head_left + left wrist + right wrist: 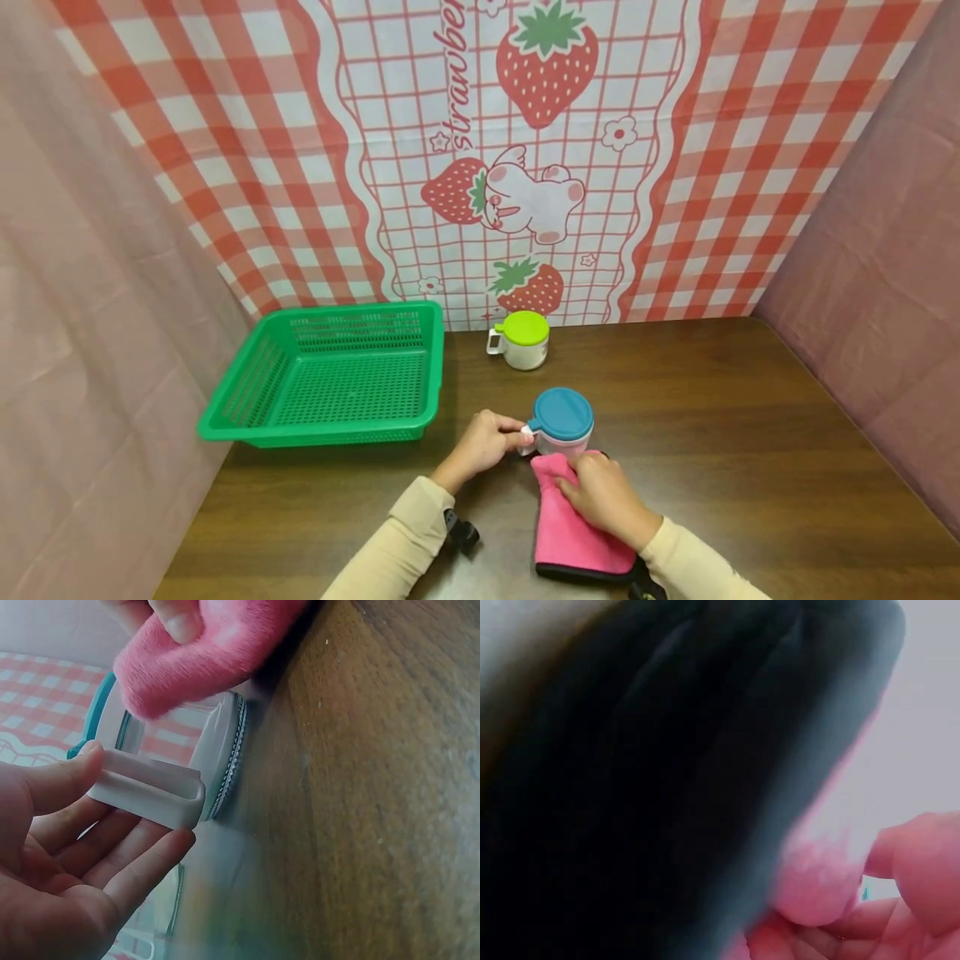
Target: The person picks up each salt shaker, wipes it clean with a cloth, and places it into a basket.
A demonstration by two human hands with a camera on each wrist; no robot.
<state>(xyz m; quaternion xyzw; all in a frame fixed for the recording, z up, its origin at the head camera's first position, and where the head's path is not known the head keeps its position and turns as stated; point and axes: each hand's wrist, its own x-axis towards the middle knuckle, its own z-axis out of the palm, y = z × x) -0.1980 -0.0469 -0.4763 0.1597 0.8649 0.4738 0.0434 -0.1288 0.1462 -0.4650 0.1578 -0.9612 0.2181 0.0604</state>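
A clear jar with a blue lid (563, 414) stands on the table, its white handle (150, 787) pinched between the thumb and fingers of my left hand (487, 443). My right hand (609, 496) grips a pink cloth (566, 529) with a dark edge and holds it against the near side of the jar. In the left wrist view, a bunched end of the cloth lies across the jar's clear wall. Much of the right wrist view is filled by the cloth's dark, blurred edge, with pink fabric between the fingers (922, 862).
Behind the blue-lidded jar stands a similar one with a lime-green lid (526, 328) and a white handle. A green plastic basket (433, 358) sits at the back left. Checked fabric hangs along the table's (712, 417) back edge, with plain curtains at both sides.
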